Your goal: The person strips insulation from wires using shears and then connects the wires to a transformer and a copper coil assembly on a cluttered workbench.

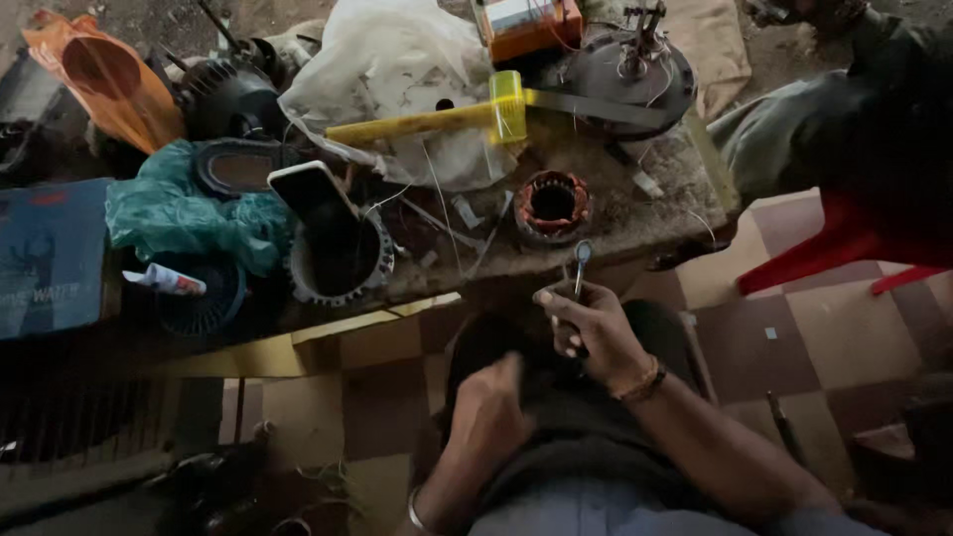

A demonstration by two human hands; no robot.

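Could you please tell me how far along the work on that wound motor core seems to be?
Copper coils already sit in the motor core on the workbench. The right hand holds a small metal tool; the left hand looks blurred. The empty ring has no coils.

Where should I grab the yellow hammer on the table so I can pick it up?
Grip the yellow hammer around the middle of its long handle, coming down from above. It lies flat on the white plastic bag, handle pointing left, so the shaft is open to grasp. The head end is probably harder: it is blocky and sits close to the round motor part.
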